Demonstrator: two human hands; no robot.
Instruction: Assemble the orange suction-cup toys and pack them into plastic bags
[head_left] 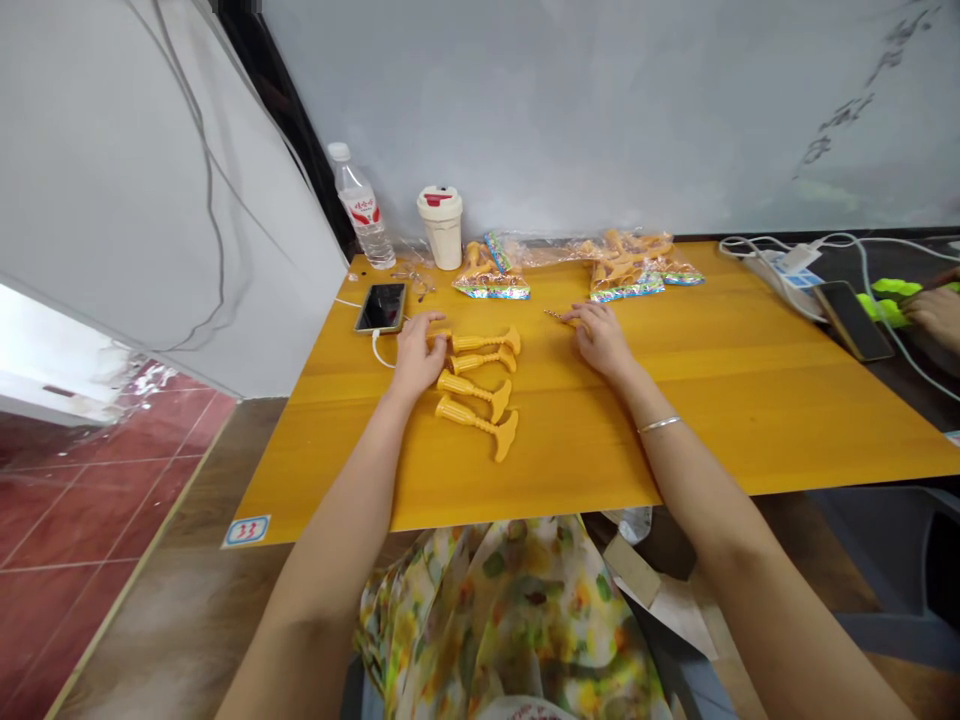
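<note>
Several yellow plastic T-ended pieces (477,414) lie in a column on the table, ribbed handles towards the left and curved crossbars towards the right. At the handle end of the topmost piece (484,342) is my left hand (420,355), its thumb and fingers closed about that end. Over to the right, my right hand (600,335) rests palm down, fingertips closed on a small beaded strip (553,315); part of the strip is hidden under the fingers. Clear bags of yellow pieces (491,272) lie just beyond the hands, with another bagged heap (626,265) further right.
A phone (382,307) with a white cable lies left of my left hand. Behind it stand a water bottle (363,210) and a lidded cup (442,230). On the right are a power strip (784,275), another phone (853,320) and another person's hand (937,315) by green pieces (890,300).
</note>
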